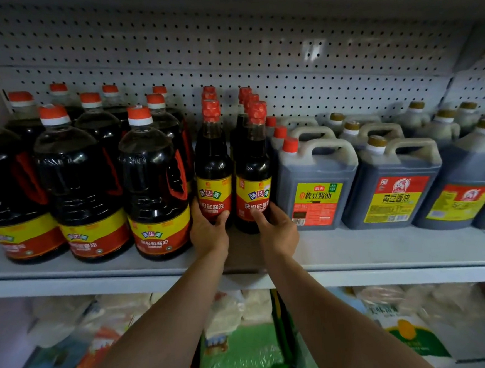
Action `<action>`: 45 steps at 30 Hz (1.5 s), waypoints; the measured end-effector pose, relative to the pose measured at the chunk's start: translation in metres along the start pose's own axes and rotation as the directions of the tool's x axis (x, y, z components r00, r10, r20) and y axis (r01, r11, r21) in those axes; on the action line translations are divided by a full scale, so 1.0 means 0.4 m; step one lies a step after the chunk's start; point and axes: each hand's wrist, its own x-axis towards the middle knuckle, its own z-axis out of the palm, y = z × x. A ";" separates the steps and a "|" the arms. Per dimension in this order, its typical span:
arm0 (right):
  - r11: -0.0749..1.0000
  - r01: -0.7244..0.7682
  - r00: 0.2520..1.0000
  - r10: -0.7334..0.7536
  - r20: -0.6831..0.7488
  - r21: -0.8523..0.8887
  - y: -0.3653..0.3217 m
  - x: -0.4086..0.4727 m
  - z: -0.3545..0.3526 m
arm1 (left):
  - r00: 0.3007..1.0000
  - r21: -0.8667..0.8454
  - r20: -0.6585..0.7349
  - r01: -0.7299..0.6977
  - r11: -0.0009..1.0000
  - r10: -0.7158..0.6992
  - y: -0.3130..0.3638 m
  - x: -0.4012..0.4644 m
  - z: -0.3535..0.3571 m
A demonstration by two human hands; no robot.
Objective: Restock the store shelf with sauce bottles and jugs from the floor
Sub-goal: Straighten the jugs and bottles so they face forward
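Head view: both hands on the shelf (356, 250), each on one slim sauce bottle. Left hand (209, 233) grips the left bottle (213, 168) low on the label, thumb curled across the front, other fingers hidden behind it. Right hand (278, 229) grips the right bottle (253, 171) the same way, thumb on the label. Both bottles upright, bases on or just above the shelf board, can't tell which. They head two short rows of matching red-capped bottles, wedged between the big round jugs (154, 190) on the left and the square handled jugs (316, 183) on the right. Step looks like seating and facing the front pair. To do it well: keep the grip low so the tall bottles don't tip, slide rather than lift, push straight back until each touches the bottle behind it, labels forward. Gap to the jugs either side is tight, so watch knuckles don't nudge the neighbours. Let go one hand at a time once both stand steady. Bagged goods (242, 349) on the shelf below.
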 end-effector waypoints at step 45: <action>0.989 0.048 0.999 -0.050 -0.017 -0.140 0.024 0.013 0.011 | 1.000 0.101 -0.012 0.015 0.995 -0.014 -0.005 -0.008 0.000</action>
